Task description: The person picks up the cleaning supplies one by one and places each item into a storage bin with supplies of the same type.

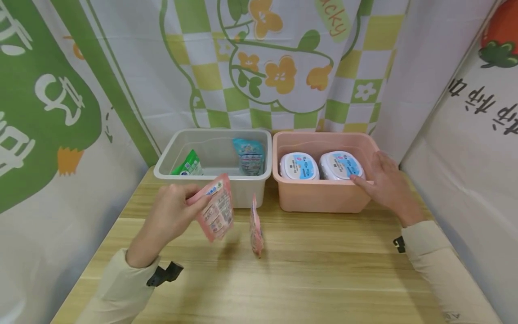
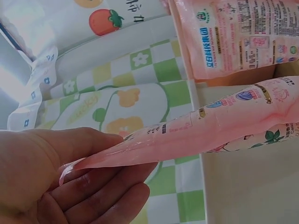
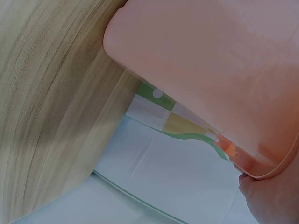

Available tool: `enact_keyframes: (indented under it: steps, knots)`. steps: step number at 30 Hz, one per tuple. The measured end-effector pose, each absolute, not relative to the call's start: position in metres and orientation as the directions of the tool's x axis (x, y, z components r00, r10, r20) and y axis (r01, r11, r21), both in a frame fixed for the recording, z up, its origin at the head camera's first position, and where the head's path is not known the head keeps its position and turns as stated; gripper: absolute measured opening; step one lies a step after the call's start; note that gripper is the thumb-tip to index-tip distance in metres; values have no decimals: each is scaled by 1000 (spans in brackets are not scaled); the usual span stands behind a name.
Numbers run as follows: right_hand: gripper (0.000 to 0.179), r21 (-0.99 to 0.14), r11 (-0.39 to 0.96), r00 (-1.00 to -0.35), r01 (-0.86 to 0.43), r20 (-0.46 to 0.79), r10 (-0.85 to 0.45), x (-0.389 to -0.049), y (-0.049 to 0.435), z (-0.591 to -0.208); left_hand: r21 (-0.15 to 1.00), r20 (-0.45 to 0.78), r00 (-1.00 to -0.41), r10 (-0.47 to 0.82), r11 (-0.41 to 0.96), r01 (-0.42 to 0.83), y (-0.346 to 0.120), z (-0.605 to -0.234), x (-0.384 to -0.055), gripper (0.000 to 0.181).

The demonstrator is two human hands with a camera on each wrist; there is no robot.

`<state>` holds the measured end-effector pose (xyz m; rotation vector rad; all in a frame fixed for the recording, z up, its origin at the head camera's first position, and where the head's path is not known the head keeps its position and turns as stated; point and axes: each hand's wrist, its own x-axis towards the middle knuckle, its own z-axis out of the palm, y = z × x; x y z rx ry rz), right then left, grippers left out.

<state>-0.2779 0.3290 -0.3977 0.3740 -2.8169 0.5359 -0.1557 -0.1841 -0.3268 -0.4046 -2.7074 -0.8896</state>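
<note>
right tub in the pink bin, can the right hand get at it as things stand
Likely yes: the right hand grips the rim of the pink bin close to the right tub, and no lid covers the bin.

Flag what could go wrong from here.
1. The left hand pinches one pink pouch near an edge; it might slip.
2. It could knock the other pink pouch, seemingly standing on the table.
3. The right hand grips the rim of the pink bin; a tug could shift the two white tubs inside.
</note>
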Motion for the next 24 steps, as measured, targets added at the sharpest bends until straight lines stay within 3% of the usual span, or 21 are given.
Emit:
enact_keyframes:
  steps: [13,20,24]
  knots:
    - [108,-329,903,-945,-277,262,-195,-278,330,-397,506,412,-897,158,779,370,-181,-304,-160,17]
    - [90,-326,891,-923,-316,323,-210,-280,331,-399,488,477,-867,146,776,400,-182,-290,-164,17]
    - [95,-321,897,-929,-305,308,-206,-280,331,-400,484,503,-854,132,775,406,-182,-282,-165,18]
